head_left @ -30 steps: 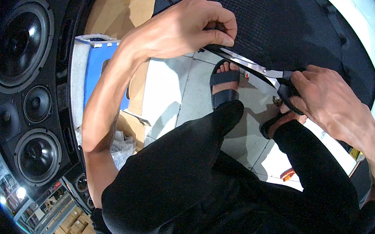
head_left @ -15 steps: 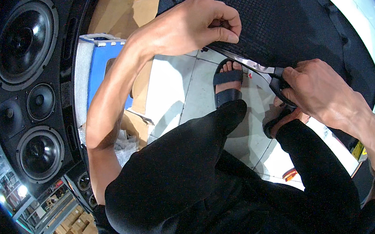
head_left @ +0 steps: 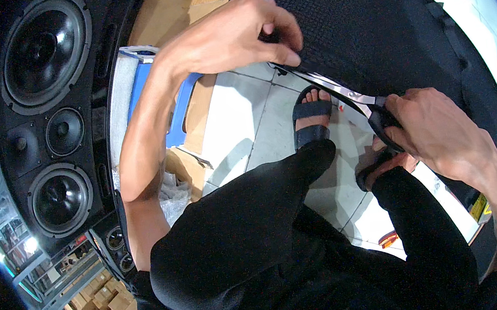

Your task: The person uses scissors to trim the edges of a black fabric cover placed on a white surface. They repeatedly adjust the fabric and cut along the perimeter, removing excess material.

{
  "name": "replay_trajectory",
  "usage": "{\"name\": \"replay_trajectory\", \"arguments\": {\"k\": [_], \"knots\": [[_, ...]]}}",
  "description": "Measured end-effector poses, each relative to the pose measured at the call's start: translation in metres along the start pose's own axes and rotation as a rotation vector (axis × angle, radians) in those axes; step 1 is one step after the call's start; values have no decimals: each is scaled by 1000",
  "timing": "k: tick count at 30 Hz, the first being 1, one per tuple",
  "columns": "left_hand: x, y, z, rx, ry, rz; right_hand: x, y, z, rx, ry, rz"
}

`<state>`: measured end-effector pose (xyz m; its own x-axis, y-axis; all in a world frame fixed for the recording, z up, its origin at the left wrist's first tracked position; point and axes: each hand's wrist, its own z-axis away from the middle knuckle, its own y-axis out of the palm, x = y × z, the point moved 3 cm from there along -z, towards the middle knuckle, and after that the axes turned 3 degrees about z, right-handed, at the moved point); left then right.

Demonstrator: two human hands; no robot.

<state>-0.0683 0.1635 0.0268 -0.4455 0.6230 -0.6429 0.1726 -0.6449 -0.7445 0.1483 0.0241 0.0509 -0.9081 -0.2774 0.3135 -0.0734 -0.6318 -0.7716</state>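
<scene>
My right hand [head_left: 437, 128] is closed around the black handles of a pair of scissors [head_left: 338, 92]. The metal blades point left, lying along the lower edge of a black textured fabric sheet [head_left: 362, 30]. At the blade tips, my left hand [head_left: 237, 36] is closed, its thumb and curled fingers pinching the sheet near its edge. Dark material shows between those fingers, and the exact grip is partly hidden. A small dark scrap hangs just below the blades, beside the left thumb.
A tall black speaker cabinet [head_left: 92, 119] stands at the left, beside a blue box [head_left: 180, 117] and a cardboard box [head_left: 187, 167] holding clear plastic wrap. My sandalled feet rest on white floor tiles [head_left: 245, 116]. An orange-handled tool [head_left: 388, 239] lies on the floor near my right leg.
My left hand sits a little further left, its fingers still closed. The scissors now show more of their blades between my hands. The whole view has shifted slightly.
</scene>
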Motion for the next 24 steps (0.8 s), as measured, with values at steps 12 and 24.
{"name": "replay_trajectory", "arguments": {"k": [12, 24], "knots": [[18, -1, 2, 100, 85, 18, -2, -4, -4, 220, 192, -8], [17, 8, 13, 50, -6, -41, -4, 2, -7, 10, -67, 53]]}}
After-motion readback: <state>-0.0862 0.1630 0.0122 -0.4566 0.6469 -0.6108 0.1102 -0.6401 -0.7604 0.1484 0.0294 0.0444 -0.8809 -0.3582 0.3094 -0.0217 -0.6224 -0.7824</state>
